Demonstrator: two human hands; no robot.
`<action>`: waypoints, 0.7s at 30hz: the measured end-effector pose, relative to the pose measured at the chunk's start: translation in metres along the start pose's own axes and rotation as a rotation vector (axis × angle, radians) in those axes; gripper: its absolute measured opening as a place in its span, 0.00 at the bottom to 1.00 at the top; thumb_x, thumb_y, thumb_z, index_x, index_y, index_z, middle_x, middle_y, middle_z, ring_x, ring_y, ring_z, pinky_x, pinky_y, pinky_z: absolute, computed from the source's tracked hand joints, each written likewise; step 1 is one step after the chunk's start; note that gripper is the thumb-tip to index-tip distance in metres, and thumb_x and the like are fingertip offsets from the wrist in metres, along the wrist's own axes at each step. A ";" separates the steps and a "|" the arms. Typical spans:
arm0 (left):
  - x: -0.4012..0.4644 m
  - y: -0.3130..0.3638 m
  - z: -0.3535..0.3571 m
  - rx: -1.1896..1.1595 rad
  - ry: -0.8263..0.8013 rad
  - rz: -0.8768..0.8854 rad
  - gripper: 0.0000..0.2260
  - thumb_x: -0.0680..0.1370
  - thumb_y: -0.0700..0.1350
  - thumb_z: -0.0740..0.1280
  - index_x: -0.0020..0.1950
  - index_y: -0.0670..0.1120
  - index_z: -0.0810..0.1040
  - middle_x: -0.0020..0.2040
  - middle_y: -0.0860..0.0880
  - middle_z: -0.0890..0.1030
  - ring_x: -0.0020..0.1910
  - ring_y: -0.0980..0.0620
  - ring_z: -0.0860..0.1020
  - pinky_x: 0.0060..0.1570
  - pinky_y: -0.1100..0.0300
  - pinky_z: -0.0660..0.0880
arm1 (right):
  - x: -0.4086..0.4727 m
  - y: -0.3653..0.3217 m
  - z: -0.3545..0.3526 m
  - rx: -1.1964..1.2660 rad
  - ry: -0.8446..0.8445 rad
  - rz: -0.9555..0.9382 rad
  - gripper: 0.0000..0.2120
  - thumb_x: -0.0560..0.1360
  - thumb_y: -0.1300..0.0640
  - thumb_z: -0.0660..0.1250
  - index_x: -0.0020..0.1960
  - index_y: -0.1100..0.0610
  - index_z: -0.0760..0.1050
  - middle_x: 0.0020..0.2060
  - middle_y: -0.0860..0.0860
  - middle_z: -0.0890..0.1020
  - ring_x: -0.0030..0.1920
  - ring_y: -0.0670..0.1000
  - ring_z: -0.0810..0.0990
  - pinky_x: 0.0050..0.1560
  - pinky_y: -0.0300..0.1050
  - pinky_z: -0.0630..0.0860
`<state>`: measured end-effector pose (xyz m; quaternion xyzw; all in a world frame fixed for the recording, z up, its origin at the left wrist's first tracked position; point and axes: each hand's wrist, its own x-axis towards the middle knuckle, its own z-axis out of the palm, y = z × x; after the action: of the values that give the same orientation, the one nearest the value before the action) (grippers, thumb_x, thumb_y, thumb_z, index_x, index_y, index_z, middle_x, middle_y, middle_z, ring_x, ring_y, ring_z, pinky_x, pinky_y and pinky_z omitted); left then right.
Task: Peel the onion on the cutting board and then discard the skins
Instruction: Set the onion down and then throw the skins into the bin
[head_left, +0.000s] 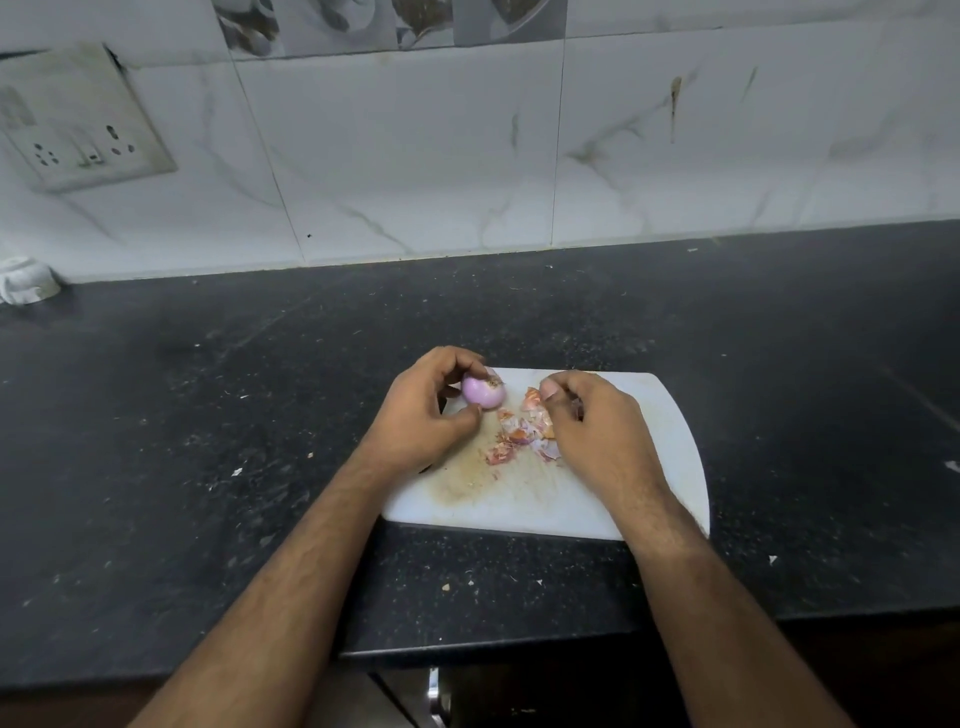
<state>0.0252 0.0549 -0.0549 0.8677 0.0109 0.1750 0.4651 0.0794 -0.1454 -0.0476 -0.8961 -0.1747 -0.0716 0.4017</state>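
Dark speckled stone counter (208, 467), dusted with pale crumbs and flecks, runs the width of the view. On it, near the front edge, lies a white cutting board (670, 467), stained brown across its near-left area. Both bare forearms reach in over the counter edge. On the board's middle sits a loose heap of pink and reddish onion skins (519, 431). The right hand (592, 421) rests curled over the right side of that heap, thumb and fingertips closed on a scrap of skin. The left hand (421, 410) is at the board's far-left corner, fingers and thumb wrapped around a small peeled purple onion (483, 391), root end up. Behind, a white marbled tile wall (519, 156) carries a grimy socket plate (83, 119) at left.
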 end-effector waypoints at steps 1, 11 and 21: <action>0.001 0.000 0.000 0.002 -0.008 0.001 0.14 0.75 0.39 0.73 0.57 0.54 0.79 0.61 0.57 0.82 0.62 0.55 0.81 0.65 0.49 0.78 | -0.001 -0.002 0.000 -0.002 -0.024 -0.021 0.14 0.84 0.48 0.60 0.61 0.53 0.80 0.53 0.46 0.84 0.54 0.47 0.80 0.54 0.43 0.74; 0.004 0.003 0.007 0.140 -0.024 0.065 0.14 0.81 0.45 0.72 0.65 0.53 0.74 0.61 0.59 0.80 0.60 0.60 0.79 0.61 0.55 0.79 | -0.010 -0.003 0.001 0.116 -0.302 -0.187 0.14 0.85 0.53 0.58 0.65 0.48 0.79 0.57 0.42 0.83 0.57 0.39 0.80 0.58 0.38 0.76; 0.008 0.001 0.009 0.185 -0.118 0.099 0.12 0.84 0.42 0.66 0.65 0.52 0.70 0.63 0.54 0.79 0.62 0.55 0.78 0.63 0.52 0.79 | -0.010 0.011 -0.024 0.070 0.117 0.154 0.17 0.85 0.47 0.52 0.56 0.53 0.78 0.43 0.44 0.81 0.46 0.49 0.82 0.43 0.45 0.76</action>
<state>0.0352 0.0486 -0.0559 0.9152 -0.0435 0.1447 0.3735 0.0744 -0.1722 -0.0418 -0.8866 -0.0841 -0.0867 0.4465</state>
